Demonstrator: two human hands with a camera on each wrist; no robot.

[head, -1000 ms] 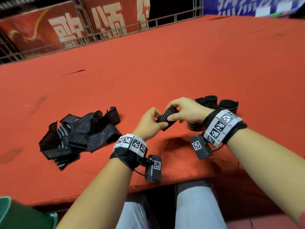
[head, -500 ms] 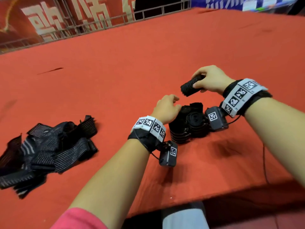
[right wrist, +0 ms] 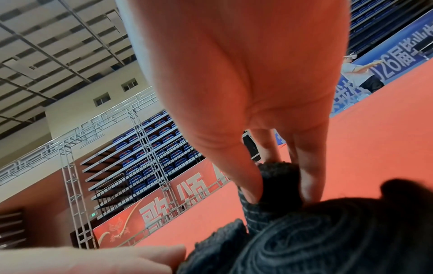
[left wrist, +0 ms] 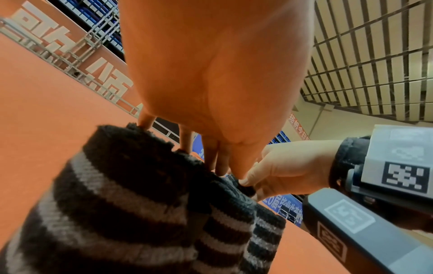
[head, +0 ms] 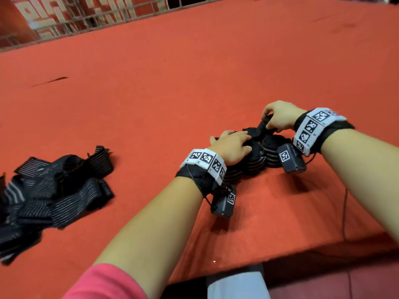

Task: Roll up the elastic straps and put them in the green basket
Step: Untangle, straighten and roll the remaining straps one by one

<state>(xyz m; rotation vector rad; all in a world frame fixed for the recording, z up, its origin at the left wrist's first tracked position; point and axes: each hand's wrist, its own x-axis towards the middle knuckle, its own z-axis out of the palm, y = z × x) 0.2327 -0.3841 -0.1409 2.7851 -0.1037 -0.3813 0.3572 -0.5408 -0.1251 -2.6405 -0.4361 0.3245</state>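
Several unrolled straps [head: 54, 186] left of rolled straps [head: 257, 158].

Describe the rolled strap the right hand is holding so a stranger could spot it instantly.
On the red cloth-covered table, look right of the loose heap of black striped elastic straps to the cluster of upright black rolled straps. The right hand pinches one small black rolled strap at the cluster's far edge. Only it is tilted and gripped.

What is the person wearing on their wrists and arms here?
Each wrist has a black strap under a white band of square black-and-white marker tiles; the right band matches. A dark grey camera box with its own marker hangs on thin black cable. A pink sleeve covers the left upper arm.
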